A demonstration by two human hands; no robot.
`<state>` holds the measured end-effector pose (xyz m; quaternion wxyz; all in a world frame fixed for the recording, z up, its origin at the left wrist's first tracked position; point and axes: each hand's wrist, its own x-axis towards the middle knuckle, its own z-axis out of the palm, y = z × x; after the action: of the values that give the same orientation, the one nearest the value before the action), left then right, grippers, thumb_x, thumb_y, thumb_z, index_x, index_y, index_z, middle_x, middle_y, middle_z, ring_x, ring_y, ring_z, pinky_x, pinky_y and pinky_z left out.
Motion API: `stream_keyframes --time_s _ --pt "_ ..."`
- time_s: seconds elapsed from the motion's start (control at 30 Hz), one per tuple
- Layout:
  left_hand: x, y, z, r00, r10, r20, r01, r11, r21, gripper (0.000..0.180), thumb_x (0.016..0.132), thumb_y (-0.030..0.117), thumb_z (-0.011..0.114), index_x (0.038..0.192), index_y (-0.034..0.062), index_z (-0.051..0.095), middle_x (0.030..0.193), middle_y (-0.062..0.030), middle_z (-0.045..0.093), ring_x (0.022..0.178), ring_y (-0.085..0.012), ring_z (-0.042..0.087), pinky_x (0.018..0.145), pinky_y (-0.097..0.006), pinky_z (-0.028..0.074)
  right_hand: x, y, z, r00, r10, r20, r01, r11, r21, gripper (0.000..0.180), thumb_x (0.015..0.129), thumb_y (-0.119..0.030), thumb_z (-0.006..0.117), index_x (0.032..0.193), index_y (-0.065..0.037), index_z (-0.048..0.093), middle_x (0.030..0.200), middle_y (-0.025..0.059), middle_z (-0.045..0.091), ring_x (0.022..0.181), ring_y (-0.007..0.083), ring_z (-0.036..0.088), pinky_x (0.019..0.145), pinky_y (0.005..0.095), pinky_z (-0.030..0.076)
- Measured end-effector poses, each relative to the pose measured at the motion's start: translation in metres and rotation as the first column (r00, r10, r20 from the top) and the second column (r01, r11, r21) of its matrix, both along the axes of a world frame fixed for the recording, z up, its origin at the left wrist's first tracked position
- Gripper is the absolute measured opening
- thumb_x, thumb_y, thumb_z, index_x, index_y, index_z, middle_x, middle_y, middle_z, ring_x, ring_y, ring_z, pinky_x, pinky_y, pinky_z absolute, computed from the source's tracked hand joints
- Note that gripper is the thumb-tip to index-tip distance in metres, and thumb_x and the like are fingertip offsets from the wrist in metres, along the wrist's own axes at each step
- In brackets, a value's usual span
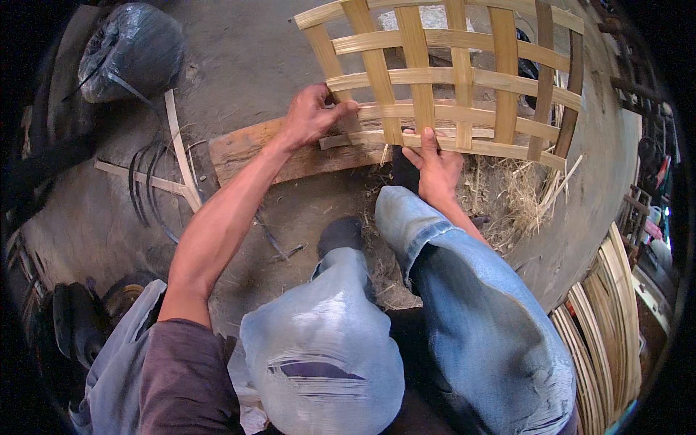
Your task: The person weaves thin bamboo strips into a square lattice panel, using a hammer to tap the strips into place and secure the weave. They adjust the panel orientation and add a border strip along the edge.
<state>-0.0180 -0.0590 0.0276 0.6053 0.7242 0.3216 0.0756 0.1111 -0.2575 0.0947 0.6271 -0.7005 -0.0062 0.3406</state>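
An open lattice [415, 43] of flat, pale bamboo strips, woven over and under with wide square gaps, is held up in front of me. My left hand [312, 116] is closed at its lower left corner, thumb and fingers pinching the end of a crosswise strip. On the lower edge, my right hand [440, 170] grips the lattice with the thumb pressed on the front; its other fingers are partly hidden behind. A loose-ended strip [335, 141] sticks out to the left along the bottom. Two upright strips at the right side are darker brown.
A wooden plank [246, 148] lies on the floor behind and below the lattice. Fibre shavings [518, 185] are heaped to the right. Long bamboo strips [609, 312] are bundled at the lower right. A plastic-wrapped bundle [132, 51] and loose strips [179, 145] lie at the left.
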Motion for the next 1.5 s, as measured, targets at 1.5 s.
stream_keyframes --time_s 1.5 --pt "0.035 0.032 0.133 0.934 0.170 0.314 -0.057 0.939 -0.338 0.044 0.097 0.042 0.060 0.118 0.0029 0.061 0.102 -0.0028 0.066 0.091 -0.0088 0.060 0.086 -0.028 0.049 0.065 0.046 0.096 0.982 0.159 0.102 -0.175 0.969 0.175 0.041 0.096 -0.040 0.061 0.106 0.000 0.063 0.091 0.0087 0.069 0.073 0.0168 0.069 0.062 0.0275 0.057"
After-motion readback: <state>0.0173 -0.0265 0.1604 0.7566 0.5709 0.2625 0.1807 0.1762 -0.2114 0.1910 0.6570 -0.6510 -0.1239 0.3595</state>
